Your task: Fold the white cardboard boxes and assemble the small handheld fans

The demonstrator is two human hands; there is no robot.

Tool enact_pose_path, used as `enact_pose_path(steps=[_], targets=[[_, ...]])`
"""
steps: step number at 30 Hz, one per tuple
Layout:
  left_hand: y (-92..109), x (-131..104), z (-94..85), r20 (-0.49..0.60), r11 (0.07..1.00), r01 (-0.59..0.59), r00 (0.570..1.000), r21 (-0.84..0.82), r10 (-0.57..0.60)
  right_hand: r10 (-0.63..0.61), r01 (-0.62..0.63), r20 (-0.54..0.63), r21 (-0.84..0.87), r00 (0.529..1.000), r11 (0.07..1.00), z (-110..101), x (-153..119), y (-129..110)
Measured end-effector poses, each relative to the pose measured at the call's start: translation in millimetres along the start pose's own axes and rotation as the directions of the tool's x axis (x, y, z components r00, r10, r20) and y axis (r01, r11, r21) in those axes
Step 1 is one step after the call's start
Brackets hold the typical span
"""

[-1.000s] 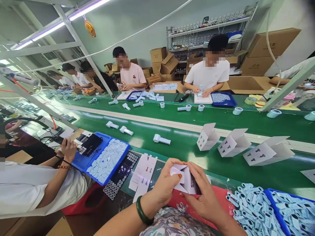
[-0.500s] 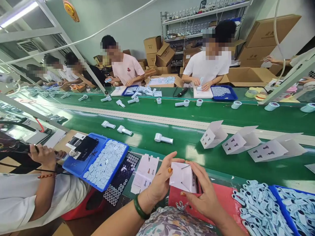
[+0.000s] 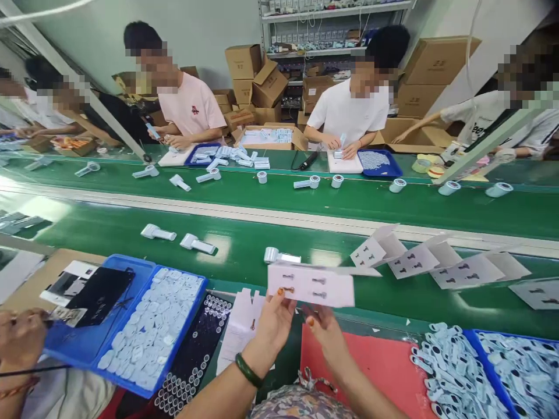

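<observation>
Printed carton point(image 3: 311, 286) just turned, pictured panel showing; open cartons point(image 3: 373, 251) at 2 o'clock. Base folding looks done. Left hand point(image 3: 273, 326) grips carton; right hand point(image 3: 329, 337), can't tell.

Left hand point(image 3: 279, 317) grips printed white box point(image 3: 311, 285).

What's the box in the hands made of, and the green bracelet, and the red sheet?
Box: probably thin card, matte white, with flat printed sides.
Green bracelet: maybe stone or glass, smooth and shiny.
Red sheet: perhaps plastic or paper; its flat, even surface doesn't settle which.
</observation>
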State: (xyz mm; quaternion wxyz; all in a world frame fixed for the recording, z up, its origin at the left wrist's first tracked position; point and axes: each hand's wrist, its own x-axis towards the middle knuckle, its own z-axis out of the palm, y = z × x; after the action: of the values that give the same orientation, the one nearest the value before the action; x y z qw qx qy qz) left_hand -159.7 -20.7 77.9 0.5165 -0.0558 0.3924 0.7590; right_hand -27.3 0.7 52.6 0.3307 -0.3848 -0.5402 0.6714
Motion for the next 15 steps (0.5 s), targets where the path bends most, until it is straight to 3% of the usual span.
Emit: enact_pose_path(steps=[2,4,6,7,8,10,12,15], targets=[[-18.9,0.6,3.3,0.049,0.996,0.085,0.995,-0.022,-0.083,0.063,-0.053,-0.120,0.084,0.991,0.995,3.5,25.4,-3.9],[-32.4,1.1,1.1,0.072,0.987,0.150,0.985,0.060,-0.154,0.083,-0.061,-0.243,0.099,0.967,0.993,0.3,53.3,-12.7],[-35.7,3.2,-13.5,0.018,0.940,0.138,0.988,0.312,-0.151,0.029,-0.029,-0.305,0.003,0.952,1.000,-11.6,85.0,-18.4],[-32.9,3.8,-26.7,-0.021,0.868,0.089,0.996,0.488,-0.090,-0.024,-0.009,-0.325,-0.099,0.945,0.995,-21.0,101.9,-18.5],[-27.5,3.4,-43.3,-0.054,0.747,0.028,0.999,0.665,0.011,-0.081,-0.007,-0.353,-0.240,0.932,0.971,-32.4,118.8,-16.3],[-11.5,-0.9,-83.1,-0.058,0.397,-0.042,0.970,0.917,0.236,-0.190,-0.073,-0.437,-0.519,0.879,0.852,-59.1,149.8,-6.3],[5.7,-9.0,-123.3,-0.042,0.079,0.014,0.929,0.997,0.367,-0.211,-0.185,-0.485,-0.647,0.849,0.740,-86.8,173.2,7.8],[20.8,-20.9,-164.8,-0.092,-0.211,0.189,0.912,0.959,0.400,-0.144,-0.263,-0.498,-0.656,0.855,0.707,-118.6,187.7,25.7]])
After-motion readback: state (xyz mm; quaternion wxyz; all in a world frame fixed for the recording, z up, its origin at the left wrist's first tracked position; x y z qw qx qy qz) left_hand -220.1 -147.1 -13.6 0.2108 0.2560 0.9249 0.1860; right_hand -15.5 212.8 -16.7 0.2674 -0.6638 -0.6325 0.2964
